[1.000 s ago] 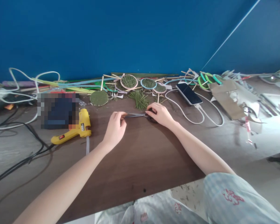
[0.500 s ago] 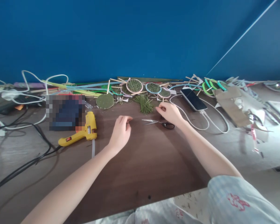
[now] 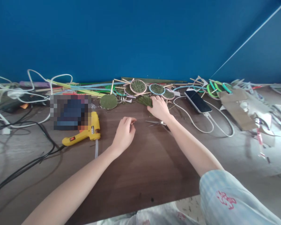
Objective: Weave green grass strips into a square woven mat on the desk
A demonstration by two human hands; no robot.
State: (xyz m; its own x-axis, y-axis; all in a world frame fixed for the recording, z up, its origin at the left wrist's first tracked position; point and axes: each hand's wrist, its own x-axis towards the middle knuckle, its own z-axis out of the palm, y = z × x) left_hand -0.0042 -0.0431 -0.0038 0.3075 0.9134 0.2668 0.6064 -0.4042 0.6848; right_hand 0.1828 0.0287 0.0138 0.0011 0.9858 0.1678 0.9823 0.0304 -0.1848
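My right hand [image 3: 159,107] is at the small pile of thin green strips [image 3: 144,100], its fingers and thumb closed around the right end. Part of the pile is hidden under that hand. Scissors [image 3: 152,122] lie just below, their handles mostly covered by my right wrist. My left hand [image 3: 124,132] is over the bare tabletop, thumb and fingers apart with nothing between them. Behind the strips are several round green discs, among them a pink-rimmed one [image 3: 138,86], a blue-rimmed one [image 3: 157,89] and a plain disc with a stick [image 3: 109,101].
A yellow glue gun [image 3: 84,132] lies left of my left hand, beside a blurred-out dark object [image 3: 71,114]. Black cables and white cords run at the far left. To the right are a phone [image 3: 198,101] on a white cable and brown cardboard [image 3: 236,107]. A blue wall stands behind.
My right hand has moved left and away from me, from beside the strips onto them, and its wrist now covers the scissors' handles. My left hand has barely moved. The view has shifted slightly.
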